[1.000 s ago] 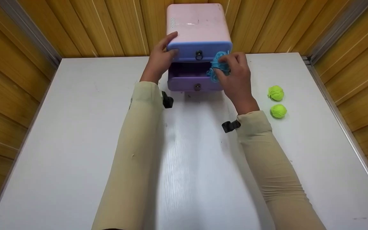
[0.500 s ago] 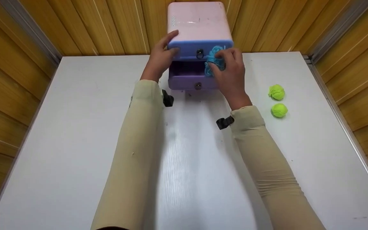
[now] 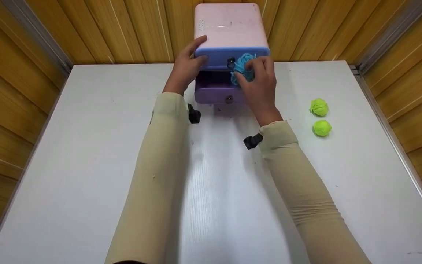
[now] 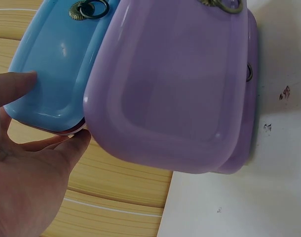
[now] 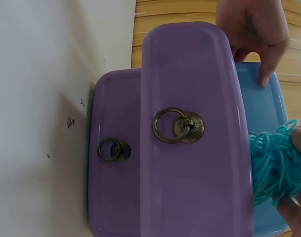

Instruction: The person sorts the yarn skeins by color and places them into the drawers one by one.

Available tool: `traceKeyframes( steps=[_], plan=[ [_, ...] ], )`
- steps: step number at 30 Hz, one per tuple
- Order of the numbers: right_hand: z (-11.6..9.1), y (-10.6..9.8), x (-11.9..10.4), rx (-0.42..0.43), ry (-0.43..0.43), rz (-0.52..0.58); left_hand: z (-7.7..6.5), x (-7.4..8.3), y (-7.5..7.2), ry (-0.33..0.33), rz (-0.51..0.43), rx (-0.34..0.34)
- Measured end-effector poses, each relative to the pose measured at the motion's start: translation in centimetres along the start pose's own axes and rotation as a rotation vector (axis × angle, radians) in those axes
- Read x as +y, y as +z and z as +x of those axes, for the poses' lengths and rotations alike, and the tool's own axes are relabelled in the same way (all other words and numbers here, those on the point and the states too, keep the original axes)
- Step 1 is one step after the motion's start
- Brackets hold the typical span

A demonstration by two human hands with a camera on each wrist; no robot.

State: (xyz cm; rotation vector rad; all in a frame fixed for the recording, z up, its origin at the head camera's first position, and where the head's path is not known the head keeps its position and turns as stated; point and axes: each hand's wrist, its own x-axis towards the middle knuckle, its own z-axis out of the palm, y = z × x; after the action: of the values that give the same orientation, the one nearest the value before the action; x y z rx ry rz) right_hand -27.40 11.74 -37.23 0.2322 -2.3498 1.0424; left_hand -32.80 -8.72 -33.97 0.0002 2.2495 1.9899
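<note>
A small chest of drawers [image 3: 229, 31] with a pink top stands at the back of the table. My left hand [image 3: 186, 70] grips its left side, thumb on the front of the closed blue top drawer [image 4: 56, 74]. Below that, a purple drawer [image 5: 195, 168] is pulled out, its inside dark. My right hand [image 3: 260, 86] pinches a bundle of turquoise yarn [image 3: 243, 66] between thumb and fingers, in front of the blue drawer and over the right part of the pulled-out drawer. Another purple drawer [image 5: 116, 192] lies closed at the bottom, with a ring pull.
Two lime-green crumpled balls lie on the right of the white table [image 3: 97, 154]: a farther ball [image 3: 319, 107] and a nearer ball [image 3: 322, 128]. Wood-patterned panels [image 3: 137, 33] stand behind the chest and along both sides.
My right hand has moved left with the yarn, from the chest's right edge to nearer the blue drawer's ring pull. My left hand keeps its grip on the chest.
</note>
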Motion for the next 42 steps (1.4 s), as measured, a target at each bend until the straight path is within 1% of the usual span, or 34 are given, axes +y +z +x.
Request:
traceKeyframes(
  steps=[6, 14, 21, 26, 28, 31, 34, 42],
  plan=[
    [-0.3, 0.8, -0.1, 0.007, -0.016, 0.006, 0.7, -0.7, 0.1, -0.002, -0.008, 0.005],
    [-0.6, 1.6, 0.2, -0.007, -0.029, -0.021, 0.7, -0.7, 0.3, -0.009, 0.004, 0.001],
    [-0.9, 2.0, 0.2, -0.079, -0.05, -0.079, 0.8, -0.8, 0.2, 0.04, 0.036, 0.002],
    [-1.1, 2.3, 0.0, -0.119, -0.112, -0.131, 0.9, -0.9, 0.1, 0.04, 0.041, 0.004],
    [-1.1, 2.3, 0.0, -0.15, -0.133, -0.151, 0.9, -0.9, 0.1, 0.035, 0.042, 0.003],
    [-1.2, 2.3, -0.1, -0.214, -0.133, -0.175, 0.9, -1.0, 0.1, 0.033, 0.047, -0.002],
    [-1.2, 2.3, -0.1, -0.255, -0.125, -0.177, 0.9, -1.1, 0.1, 0.024, 0.048, -0.008],
    [-1.3, 2.1, 0.1, -0.27, -0.125, -0.191, 0.7, -0.8, 0.0, 0.004, 0.025, -0.006]
  ],
)
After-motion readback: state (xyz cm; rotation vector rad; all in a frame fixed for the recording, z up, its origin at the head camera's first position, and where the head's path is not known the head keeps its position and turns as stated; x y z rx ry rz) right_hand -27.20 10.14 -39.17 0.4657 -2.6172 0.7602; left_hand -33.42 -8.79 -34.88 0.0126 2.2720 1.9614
